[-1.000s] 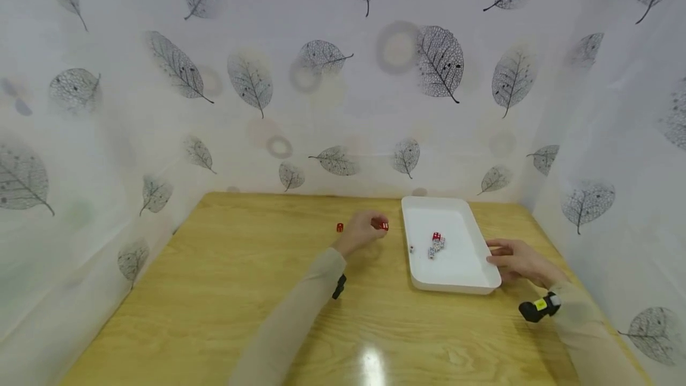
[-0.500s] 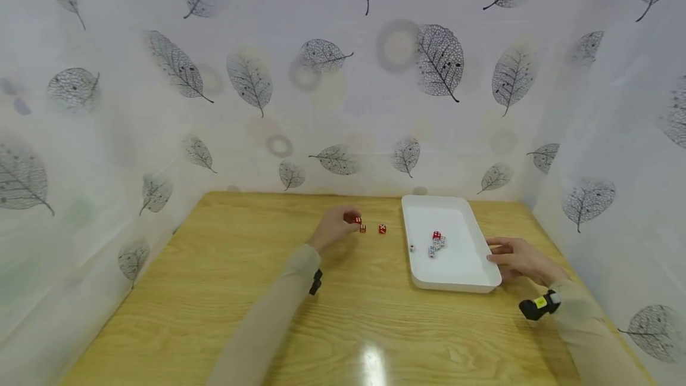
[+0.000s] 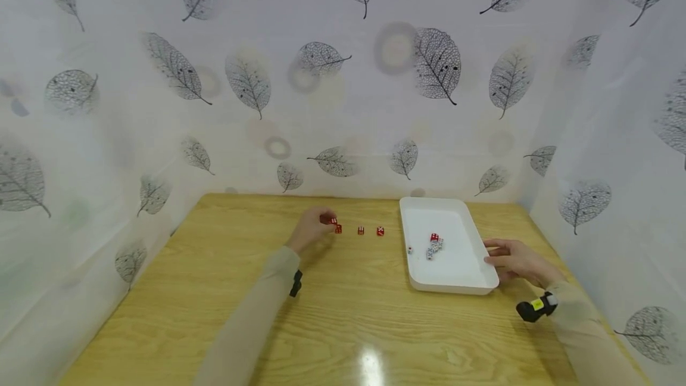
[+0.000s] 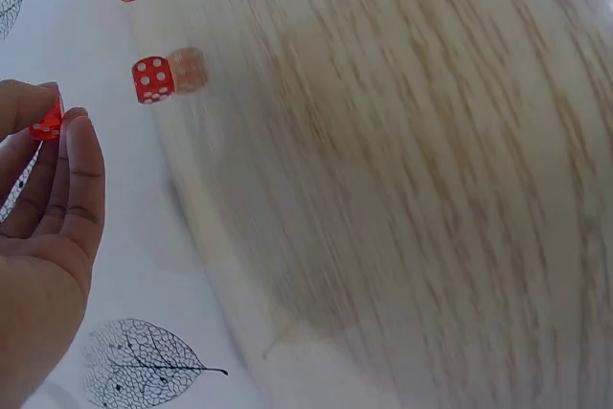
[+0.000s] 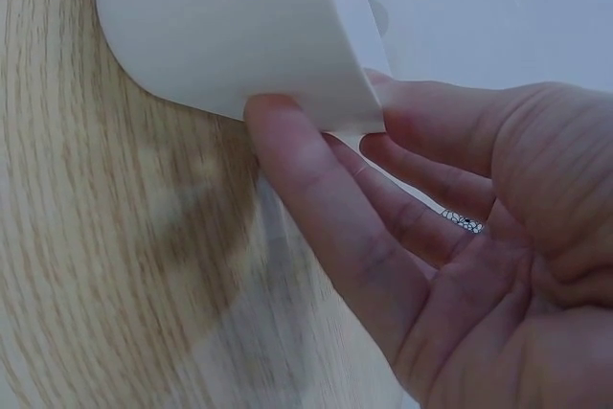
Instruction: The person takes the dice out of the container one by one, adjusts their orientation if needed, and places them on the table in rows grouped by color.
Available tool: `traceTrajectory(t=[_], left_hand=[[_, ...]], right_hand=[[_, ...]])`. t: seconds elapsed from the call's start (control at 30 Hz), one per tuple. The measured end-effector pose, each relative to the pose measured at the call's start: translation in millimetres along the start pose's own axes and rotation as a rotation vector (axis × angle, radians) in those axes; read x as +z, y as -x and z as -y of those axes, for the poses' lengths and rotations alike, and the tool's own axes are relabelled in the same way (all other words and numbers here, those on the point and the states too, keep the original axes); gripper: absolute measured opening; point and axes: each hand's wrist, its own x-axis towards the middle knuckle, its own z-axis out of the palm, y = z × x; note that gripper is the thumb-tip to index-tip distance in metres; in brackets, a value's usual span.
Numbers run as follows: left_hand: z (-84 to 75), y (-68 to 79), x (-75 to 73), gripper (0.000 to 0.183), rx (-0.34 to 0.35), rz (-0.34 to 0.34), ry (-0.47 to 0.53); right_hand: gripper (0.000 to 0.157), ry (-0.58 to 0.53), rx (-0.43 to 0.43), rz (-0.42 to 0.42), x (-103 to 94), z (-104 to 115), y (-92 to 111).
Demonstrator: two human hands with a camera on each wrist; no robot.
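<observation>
My left hand (image 3: 311, 228) pinches a red die with white pips (image 4: 48, 124) between thumb and fingertips. In the head view it overlaps the leftmost of 3 red dice (image 3: 338, 229) standing apart in a row on the table. The middle die (image 3: 361, 230) and the right-hand die (image 3: 380, 231) follow towards the tray. My right hand (image 3: 517, 260) grips the right side of a white tray (image 3: 455, 286), thumb and a finger against its edge in the right wrist view. Inside the tray are a red die (image 3: 435, 236), a small cluster of white dice (image 3: 432, 250) and a lone white die (image 3: 409, 250).
The wooden table (image 3: 321, 314) reaches back to a white curtain (image 3: 343, 106) printed with grey leaves, which also hangs at both sides. Black devices are strapped to both wrists, such as the right wrist camera (image 3: 536, 307).
My left hand has moved left along the row of red dice with the pinched die, uncovering the dice it was hiding. The right hand stays at the tray.
</observation>
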Motion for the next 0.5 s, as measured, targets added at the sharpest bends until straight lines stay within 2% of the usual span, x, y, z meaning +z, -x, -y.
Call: traceTrajectory(t=[0.2,0.5], left_hand=[[7.3,0.0,-6.6,0.03,-0.013,0.004,-0.031],[18.7,2.1,-14.6,0.025,-0.105,-0.013,-0.073]], right_hand=[[0.07,-0.001,0.005,-0.007,1.5,-0.9,0.2],[0.071,-0.003,-0.01,-0.004,0.5,-1.1,-0.7]])
